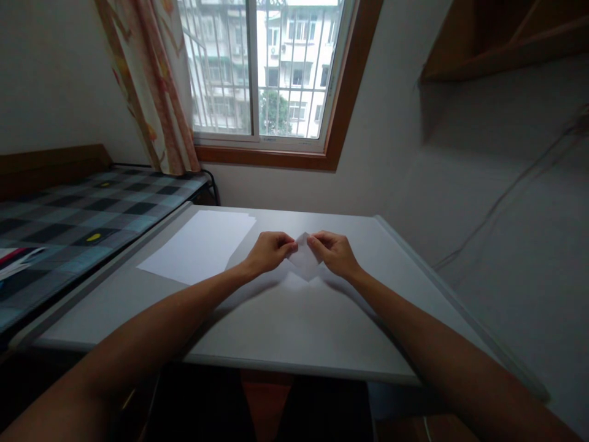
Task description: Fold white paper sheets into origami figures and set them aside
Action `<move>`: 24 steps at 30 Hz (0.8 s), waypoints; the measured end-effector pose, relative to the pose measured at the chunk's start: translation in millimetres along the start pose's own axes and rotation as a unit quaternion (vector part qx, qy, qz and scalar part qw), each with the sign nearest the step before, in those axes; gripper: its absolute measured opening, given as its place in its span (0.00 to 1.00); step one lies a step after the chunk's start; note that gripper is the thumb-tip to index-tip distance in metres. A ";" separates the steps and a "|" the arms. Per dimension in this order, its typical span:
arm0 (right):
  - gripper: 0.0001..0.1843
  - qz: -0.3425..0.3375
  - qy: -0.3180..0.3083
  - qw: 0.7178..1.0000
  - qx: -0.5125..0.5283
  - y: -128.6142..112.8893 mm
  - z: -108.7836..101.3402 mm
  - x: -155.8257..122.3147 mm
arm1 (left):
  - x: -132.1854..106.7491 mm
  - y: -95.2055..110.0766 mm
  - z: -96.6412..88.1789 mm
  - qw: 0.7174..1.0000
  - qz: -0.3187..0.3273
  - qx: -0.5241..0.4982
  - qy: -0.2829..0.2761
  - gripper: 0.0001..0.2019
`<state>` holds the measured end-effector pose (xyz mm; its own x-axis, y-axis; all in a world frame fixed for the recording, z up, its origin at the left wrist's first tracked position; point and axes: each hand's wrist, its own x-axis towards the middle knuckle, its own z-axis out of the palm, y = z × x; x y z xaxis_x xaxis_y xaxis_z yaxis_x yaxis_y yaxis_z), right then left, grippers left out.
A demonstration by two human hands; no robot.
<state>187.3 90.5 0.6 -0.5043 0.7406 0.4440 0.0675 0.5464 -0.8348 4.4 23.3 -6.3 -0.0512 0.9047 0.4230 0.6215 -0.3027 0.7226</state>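
Observation:
A small folded piece of white paper (304, 260) is held just above the grey table (285, 331), near its middle. My left hand (269, 250) pinches the paper's left edge with fingers closed. On the other side, my right hand (335, 252) pinches its right edge the same way. The paper's lower point hangs down between the two hands, close to the tabletop.
A stack of flat white sheets (200, 244) lies on the table to the left of my hands. A bed with a checked cover (78, 215) stands against the table's left side. Behind the table are a wall and a barred window (267, 67) with a curtain (151, 86).

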 end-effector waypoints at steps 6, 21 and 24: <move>0.17 -0.010 -0.028 0.999 -0.018 0.8 -6.0 2.5 | -1.1 -0.3 2.3 1.000 0.015 -0.026 -0.004 0.11; 0.17 -0.014 0.070 0.997 0.043 22.4 -16.6 14.0 | 8.9 -21.2 1.4 0.974 -0.009 -0.192 0.119 0.10; 0.17 -0.015 0.090 0.995 0.035 33.5 -25.3 18.8 | 12.3 -29.9 -2.4 0.973 0.009 -0.197 0.123 0.09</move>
<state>201.8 132.6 -10.8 -0.3429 0.7857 0.5149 -0.0094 0.5453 -0.8382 -16.7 42.7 -21.4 -0.2597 0.8135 0.5204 0.2789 -0.4527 0.8469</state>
